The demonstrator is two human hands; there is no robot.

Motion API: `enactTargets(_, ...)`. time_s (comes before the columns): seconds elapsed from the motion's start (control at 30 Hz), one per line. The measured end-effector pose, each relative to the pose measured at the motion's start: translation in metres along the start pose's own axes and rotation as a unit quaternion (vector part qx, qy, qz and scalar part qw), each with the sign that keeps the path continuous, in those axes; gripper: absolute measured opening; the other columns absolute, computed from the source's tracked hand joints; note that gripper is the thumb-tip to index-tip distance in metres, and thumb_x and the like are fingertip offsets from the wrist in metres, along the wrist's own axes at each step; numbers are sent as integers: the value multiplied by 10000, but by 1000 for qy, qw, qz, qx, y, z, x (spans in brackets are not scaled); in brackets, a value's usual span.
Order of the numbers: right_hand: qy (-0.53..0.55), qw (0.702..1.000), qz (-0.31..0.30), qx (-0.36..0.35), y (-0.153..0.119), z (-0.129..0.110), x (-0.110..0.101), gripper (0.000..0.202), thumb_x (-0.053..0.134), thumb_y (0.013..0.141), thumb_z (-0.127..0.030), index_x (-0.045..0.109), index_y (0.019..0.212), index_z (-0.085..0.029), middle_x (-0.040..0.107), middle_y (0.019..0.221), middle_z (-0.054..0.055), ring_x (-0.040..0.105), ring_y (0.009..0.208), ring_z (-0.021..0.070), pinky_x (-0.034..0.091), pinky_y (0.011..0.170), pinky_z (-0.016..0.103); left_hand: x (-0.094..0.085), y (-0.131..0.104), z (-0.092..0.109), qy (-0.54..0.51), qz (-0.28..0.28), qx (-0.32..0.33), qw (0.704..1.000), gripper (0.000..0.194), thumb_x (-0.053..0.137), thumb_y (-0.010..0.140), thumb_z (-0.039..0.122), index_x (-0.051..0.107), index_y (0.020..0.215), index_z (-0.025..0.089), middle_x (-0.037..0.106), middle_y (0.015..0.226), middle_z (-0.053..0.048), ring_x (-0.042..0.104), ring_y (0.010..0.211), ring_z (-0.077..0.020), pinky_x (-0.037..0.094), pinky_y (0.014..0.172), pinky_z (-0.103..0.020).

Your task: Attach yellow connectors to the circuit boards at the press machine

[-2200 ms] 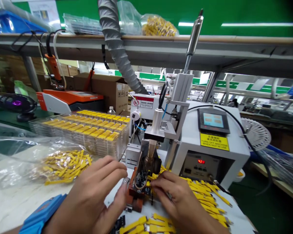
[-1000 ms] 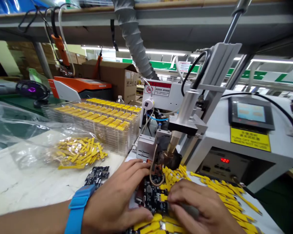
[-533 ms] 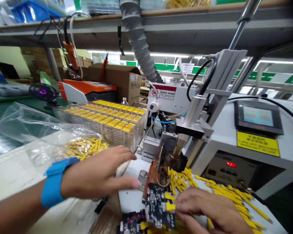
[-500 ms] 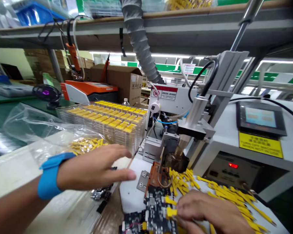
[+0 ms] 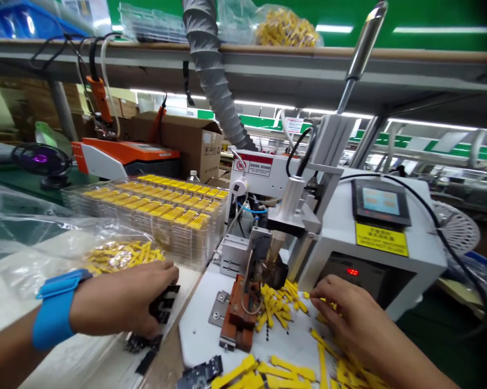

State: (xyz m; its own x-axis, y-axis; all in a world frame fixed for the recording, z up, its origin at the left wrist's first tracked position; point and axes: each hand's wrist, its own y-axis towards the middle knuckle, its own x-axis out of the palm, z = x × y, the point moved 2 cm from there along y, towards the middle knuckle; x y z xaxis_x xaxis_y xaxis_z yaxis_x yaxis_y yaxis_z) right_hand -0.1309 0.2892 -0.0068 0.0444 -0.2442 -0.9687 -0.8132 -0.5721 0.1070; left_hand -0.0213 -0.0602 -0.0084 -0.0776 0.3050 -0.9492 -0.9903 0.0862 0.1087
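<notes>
My left hand (image 5: pixel 126 300), with a blue wristband (image 5: pixel 59 305) on its wrist, curls its fingers and thumb round a black circuit board (image 5: pixel 164 305) left of the machine. My right hand (image 5: pixel 335 308) is over the right part of the white machine plate, its fingertips pinched at a yellow strip (image 5: pixel 307 295). Loose yellow strips (image 5: pixel 278 302) lie behind the copper-coloured fixture (image 5: pixel 239 316), and more lie under my right forearm. At the plate's front edge sits another black board (image 5: pixel 203 373) with yellow strips beside it.
The machine's press head (image 5: pixel 274 265) hangs over the fixture. Stacked clear trays of yellow parts (image 5: pixel 187 232) stand at the back left, beside a plastic bag of yellow strips (image 5: pixel 122 254). A control box (image 5: pixel 381 243) stands at the right.
My left hand has closed at the board on the left. My right hand has left the boards at the front and moved back among the strips. The camera view has shifted right and up.
</notes>
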Motion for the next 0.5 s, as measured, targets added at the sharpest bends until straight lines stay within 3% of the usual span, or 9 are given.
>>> enactTargets(0.13, -17, 996, -62, 59, -1, -1, -2, 234, 404, 919, -154, 628, 852, -169, 547, 935, 83, 532, 915, 232, 411, 807, 381, -8, 17, 19, -95, -41, 28, 994, 505, 767, 675, 402, 578, 1110, 230, 582, 1050, -43, 573, 916, -233, 478, 750, -294)
enactTargets(0.23, -19, 994, -79, 66, -5, -7, -5, 227, 419, 908, -127, 631, 835, -157, 549, 938, 87, 522, 925, 235, 402, 811, 375, 2, 25, 38, -163, -25, 60, 984, 631, 779, 670, 525, 540, 1182, 244, 562, 1130, -37, 560, 983, -223, 480, 829, -312)
enactTargets(0.4, -39, 991, -113, 66, -16, -15, -13, 163, 488, 891, -185, 625, 809, -149, 563, 953, 98, 508, 949, 261, 400, 820, 386, 28, 32, 58, -225, 30, 38, 973, 771, 821, 635, 469, 479, 1288, 242, 566, 1212, -60, 546, 1075, -253, 448, 939, -389)
enactTargets(0.5, -69, 987, -131, 59, -18, -22, -12, 180, 467, 886, -166, 620, 799, -128, 581, 947, 124, 518, 952, 283, 396, 826, 400, 37, 37, 67, -263, 56, 62, 961, 787, 825, 642, 406, 455, 1313, 230, 571, 1220, -77, 559, 1070, -260, 454, 942, -413)
